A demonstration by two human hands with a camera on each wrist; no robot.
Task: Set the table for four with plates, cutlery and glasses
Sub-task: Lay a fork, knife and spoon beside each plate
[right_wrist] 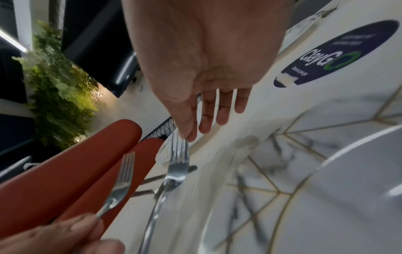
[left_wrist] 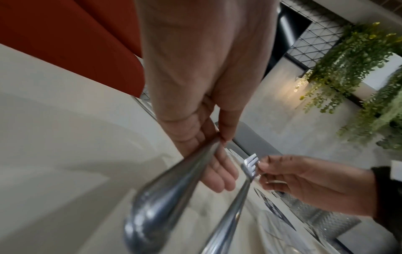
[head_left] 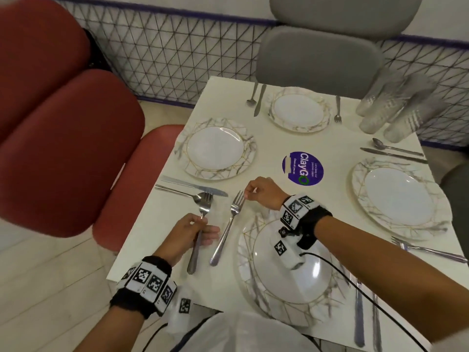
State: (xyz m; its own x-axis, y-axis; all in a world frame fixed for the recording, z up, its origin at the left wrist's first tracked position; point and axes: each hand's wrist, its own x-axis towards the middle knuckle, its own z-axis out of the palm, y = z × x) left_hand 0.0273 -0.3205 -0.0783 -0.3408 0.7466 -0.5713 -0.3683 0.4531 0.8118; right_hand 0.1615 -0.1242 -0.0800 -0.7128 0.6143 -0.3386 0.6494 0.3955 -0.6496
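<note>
My left hand (head_left: 203,223) grips one fork (head_left: 200,237) by the neck, tines pointing away over a spoon (head_left: 177,190) and knife (head_left: 193,185) on the table's left side. In the left wrist view that fork's handle (left_wrist: 169,197) runs from my fingers (left_wrist: 217,165) towards the camera. My right hand (head_left: 246,193) pinches the tine tips of a second fork (head_left: 228,229), which lies beside the near plate (head_left: 253,295). In the right wrist view my thumb (right_wrist: 185,127) sits on those tines (right_wrist: 178,154). Three more plates (head_left: 215,148) (head_left: 299,110) (head_left: 398,196) are laid out.
Upturned clear glasses (head_left: 398,107) cluster at the far right corner. Cutlery flanks the far plate and right plate. A purple sticker (head_left: 303,167) marks the table (head_left: 266,138) centre. Red chairs (head_left: 63,148) stand left, a grey chair (head_left: 319,54) beyond. A black cable (head_left: 355,283) trails from my right wrist.
</note>
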